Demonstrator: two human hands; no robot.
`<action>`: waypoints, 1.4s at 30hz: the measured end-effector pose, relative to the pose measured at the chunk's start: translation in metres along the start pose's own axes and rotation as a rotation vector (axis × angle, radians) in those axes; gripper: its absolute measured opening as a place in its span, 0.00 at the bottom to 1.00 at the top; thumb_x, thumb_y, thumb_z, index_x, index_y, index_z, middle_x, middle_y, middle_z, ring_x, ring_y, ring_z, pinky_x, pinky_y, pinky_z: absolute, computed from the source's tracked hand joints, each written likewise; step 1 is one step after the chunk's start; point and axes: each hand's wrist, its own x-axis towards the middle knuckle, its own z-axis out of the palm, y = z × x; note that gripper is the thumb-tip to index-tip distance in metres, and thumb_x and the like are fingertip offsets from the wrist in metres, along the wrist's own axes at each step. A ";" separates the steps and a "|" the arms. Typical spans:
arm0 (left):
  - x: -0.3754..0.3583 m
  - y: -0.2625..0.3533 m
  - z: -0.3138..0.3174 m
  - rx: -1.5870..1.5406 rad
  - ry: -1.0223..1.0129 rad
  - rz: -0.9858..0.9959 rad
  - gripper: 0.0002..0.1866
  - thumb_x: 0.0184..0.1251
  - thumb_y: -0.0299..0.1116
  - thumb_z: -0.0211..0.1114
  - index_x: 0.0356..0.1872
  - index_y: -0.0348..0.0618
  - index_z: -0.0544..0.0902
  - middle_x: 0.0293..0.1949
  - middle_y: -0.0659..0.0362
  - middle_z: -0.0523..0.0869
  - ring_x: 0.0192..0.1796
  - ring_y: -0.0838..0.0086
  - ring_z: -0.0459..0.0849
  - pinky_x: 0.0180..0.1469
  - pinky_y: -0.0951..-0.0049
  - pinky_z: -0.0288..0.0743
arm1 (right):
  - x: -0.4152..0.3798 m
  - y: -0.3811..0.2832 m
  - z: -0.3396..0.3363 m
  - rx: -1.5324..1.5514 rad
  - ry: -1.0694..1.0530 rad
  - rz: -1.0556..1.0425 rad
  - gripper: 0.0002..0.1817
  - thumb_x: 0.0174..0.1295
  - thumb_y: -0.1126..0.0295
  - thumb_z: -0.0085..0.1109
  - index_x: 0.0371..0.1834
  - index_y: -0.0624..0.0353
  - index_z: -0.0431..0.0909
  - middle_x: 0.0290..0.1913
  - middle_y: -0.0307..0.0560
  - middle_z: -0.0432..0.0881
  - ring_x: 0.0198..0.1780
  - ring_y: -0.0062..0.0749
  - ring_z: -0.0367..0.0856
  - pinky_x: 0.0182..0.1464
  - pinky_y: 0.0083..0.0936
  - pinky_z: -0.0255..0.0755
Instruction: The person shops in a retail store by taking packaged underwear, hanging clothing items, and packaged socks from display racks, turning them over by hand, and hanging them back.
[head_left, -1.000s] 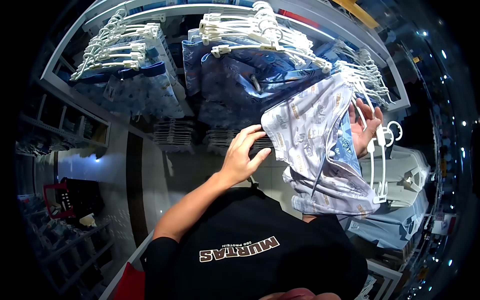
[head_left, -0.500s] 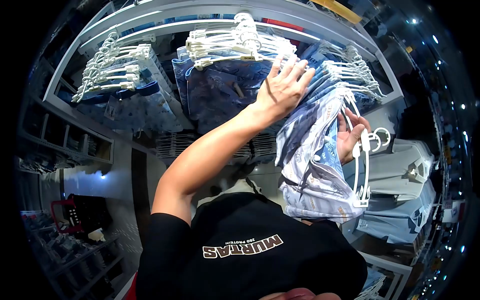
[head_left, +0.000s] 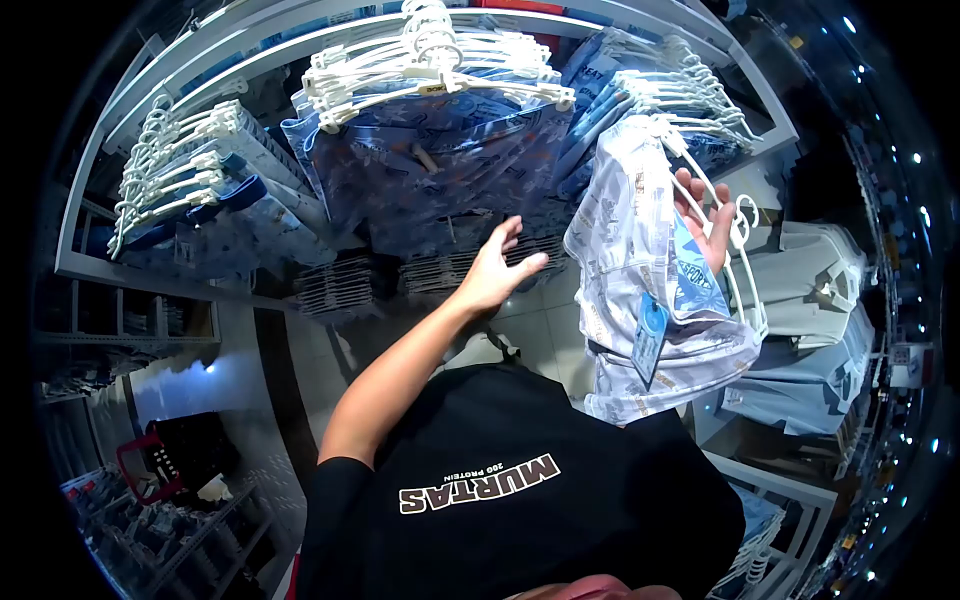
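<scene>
My left hand (head_left: 505, 272) hangs in the air in front of the rack, fingers apart and nothing in it. On the right, my right hand (head_left: 708, 222) is curled round a white clip hanger (head_left: 745, 285). From this hanger hangs a whitish-grey patterned garment (head_left: 620, 220), probably shorts, with a light blue printed panel near my fingers. A blue hang tag (head_left: 648, 340) dangles from its front. Part of my right palm is hidden behind the hanger and cloth. Dark blue patterned garments (head_left: 430, 180) hang on clip hangers ahead of my left hand.
A white rack frame (head_left: 75, 235) runs across the front. Pale blue garments (head_left: 260, 225) hang at left, blue ones (head_left: 600, 120) at right. Grey shirts (head_left: 800, 290) hang beyond my right hand. A red-framed black basket (head_left: 175, 460) stands at lower left.
My left hand has come away from the blue garments on the rack, down toward my body. The pale garment in my right hand has turned, and its blue tag now shows.
</scene>
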 end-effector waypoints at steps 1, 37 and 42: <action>-0.008 -0.003 0.003 -0.052 -0.041 -0.096 0.49 0.62 0.43 0.73 0.75 0.35 0.50 0.74 0.40 0.58 0.75 0.52 0.60 0.73 0.58 0.56 | 0.008 0.002 -0.007 0.089 0.027 0.080 0.17 0.76 0.52 0.43 0.60 0.48 0.66 0.52 0.51 0.75 0.65 0.46 0.71 0.68 0.53 0.67; -0.115 0.018 -0.037 -0.062 0.335 0.103 0.32 0.68 0.33 0.66 0.69 0.35 0.64 0.66 0.50 0.71 0.68 0.64 0.70 0.67 0.66 0.65 | -0.033 0.054 0.045 -1.350 -0.687 -0.845 0.12 0.62 0.65 0.67 0.42 0.63 0.81 0.43 0.46 0.79 0.46 0.39 0.75 0.50 0.35 0.67; -0.124 0.055 -0.033 -0.350 -0.057 0.288 0.48 0.67 0.67 0.53 0.72 0.33 0.58 0.68 0.49 0.68 0.67 0.67 0.69 0.67 0.69 0.62 | -0.027 0.043 0.071 -1.684 -0.736 -0.935 0.13 0.57 0.61 0.70 0.34 0.58 0.82 0.41 0.42 0.76 0.46 0.40 0.72 0.54 0.38 0.60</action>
